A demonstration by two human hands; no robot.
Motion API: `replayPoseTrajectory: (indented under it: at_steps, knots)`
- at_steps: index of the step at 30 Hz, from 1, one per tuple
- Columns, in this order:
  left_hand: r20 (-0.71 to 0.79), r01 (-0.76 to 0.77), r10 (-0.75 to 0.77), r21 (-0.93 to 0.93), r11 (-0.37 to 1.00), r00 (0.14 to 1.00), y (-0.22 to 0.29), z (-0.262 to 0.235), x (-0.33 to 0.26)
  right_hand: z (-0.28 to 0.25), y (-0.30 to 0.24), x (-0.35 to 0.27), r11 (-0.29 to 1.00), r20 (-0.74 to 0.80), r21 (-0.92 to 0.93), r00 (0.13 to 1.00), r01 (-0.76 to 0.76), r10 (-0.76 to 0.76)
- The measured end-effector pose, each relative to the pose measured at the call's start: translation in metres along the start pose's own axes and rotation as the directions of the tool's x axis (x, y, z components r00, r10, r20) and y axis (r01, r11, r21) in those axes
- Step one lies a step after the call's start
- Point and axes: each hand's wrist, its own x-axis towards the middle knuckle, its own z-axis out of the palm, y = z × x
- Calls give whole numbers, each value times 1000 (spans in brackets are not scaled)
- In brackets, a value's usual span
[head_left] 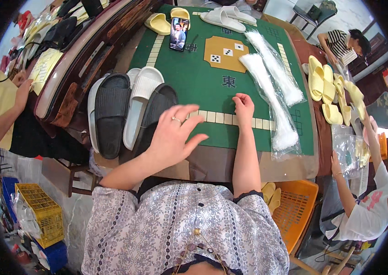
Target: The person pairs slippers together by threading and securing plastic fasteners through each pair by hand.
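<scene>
My left hand hovers over the near edge of the green mat, fingers spread and holding nothing, a ring on one finger. Beside it on the left are a ribbed black slipper, a white slipper and another black slipper, grouped with more white ones partly hidden. Over the mat to the right, my right hand is closed, thumb and fingertips pressed together; whatever is between them, if anything, is too small to make out. Just right of it lies a clear plastic bag of thin white strands, with a second one behind.
A phone leans against yellow slippers at the far side, near white slippers. More yellow slippers line the right side, where a co-worker's hands handle a clear bag. An orange basket stands below the table.
</scene>
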Motion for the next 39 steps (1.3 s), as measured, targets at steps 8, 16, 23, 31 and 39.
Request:
replayPoseTrajectory:
  at_steps: [8, 16, 23, 31, 39]
  knots:
    - [43, 35, -58, 416, 909, 997, -59, 64, -50, 2, -3, -1, 1000, -33, -21, 999, -12, 11]
    - [-26, 8, 7, 556, 831, 1000, -94, 75, -36, 0, -6, -2, 999, -15, 17, 999, -42, 42]
    - [-55, 22, -6, 298, 954, 998, -69, 71, -27, 1, -2, -1, 1000, -28, 14, 1000, -1, 1]
    - [-53, 56, -60, -77, 996, 997, -40, 101, -3, 3, -7, -3, 998, -24, -57, 999, 28, -29]
    - [-99, 128, -153, -223, 966, 983, -56, 155, 0, 0, -14, -10, 1000, -34, -24, 999, -3, 2]
